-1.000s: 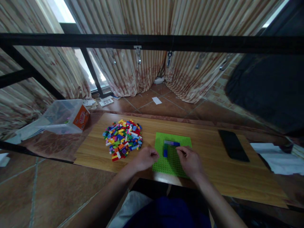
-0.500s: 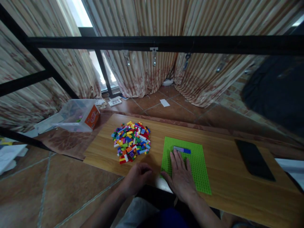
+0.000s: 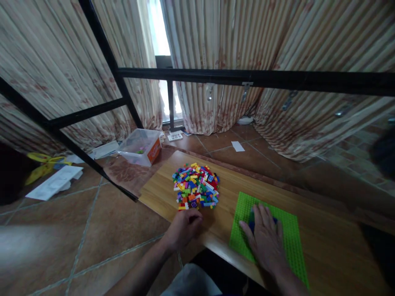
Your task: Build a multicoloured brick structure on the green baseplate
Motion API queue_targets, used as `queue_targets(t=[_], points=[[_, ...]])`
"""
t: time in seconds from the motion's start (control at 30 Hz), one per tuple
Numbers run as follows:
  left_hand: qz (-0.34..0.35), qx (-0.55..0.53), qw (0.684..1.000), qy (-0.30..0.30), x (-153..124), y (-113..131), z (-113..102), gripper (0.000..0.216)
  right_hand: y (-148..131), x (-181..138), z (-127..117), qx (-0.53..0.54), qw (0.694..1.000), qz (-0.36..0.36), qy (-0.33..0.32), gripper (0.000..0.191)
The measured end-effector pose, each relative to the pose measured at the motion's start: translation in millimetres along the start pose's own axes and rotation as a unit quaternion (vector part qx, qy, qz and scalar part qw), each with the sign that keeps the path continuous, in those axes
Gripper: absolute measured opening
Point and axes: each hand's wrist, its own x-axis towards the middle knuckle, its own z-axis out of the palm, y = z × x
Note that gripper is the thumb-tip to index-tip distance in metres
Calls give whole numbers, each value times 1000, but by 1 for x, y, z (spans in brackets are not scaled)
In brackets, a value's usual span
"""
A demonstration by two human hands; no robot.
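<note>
Large lettering is carried by the orange label (image 3: 154,151) on the clear plastic box (image 3: 134,144), but no word can be made out from here. Dark print is borne by the white card (image 3: 175,135) on the floor near the window; it is too small to be read. The green baseplate (image 3: 291,230) is set on the wooden tabletop (image 3: 220,226), and the pile of mixed bricks (image 3: 197,185) is heaped well to its left. On the baseplate, blue bricks (image 3: 252,227) are mostly covered by the right hand (image 3: 267,240), which is laid flat, palm down, with thumb and fingers spread and nothing seen pinched. The left hand (image 3: 185,228) is held loosely curled at the near edge of the pile; whether anything is gripped in it cannot be told. Compared with half a second ago, the grey, purple and blue row, then seen beyond the right fingertips, is now largely hidden by the fingers. A second ago the right hand was curled at the blue end of that row, and the left was held beside the baseplate's left edge. The view is also swung leftward, so more of the yellow object (image 3: 46,164) is shown.
</note>
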Motion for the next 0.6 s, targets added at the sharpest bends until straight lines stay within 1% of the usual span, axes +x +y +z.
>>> queue_targets(t=[0.1, 0.2, 0.33, 0.4, 0.47, 0.6], points=[[3, 25, 996, 87, 3, -2, -13, 19, 6, -1, 13, -21, 1000, -10, -4, 81], [-17, 50, 984, 171, 8, -11, -22, 19, 10, -3, 19, -26, 999, -17, 10, 83], [-58, 86, 965, 242, 13, -28, -33, 23, 14, -4, 16, 3, 999, -12, 53, 81], [-75, 108, 956, 263, 16, -34, -42, 28, 16, -5, 15, 21, 996, -3, 81, 81], [-83, 135, 950, 269, 20, -38, -51, 32, 18, -6, 14, 34, 995, 1, 97, 79], [-66, 206, 949, 229, 37, -42, -65, 35, 20, -8, 15, 48, 994, -5, 100, 74]])
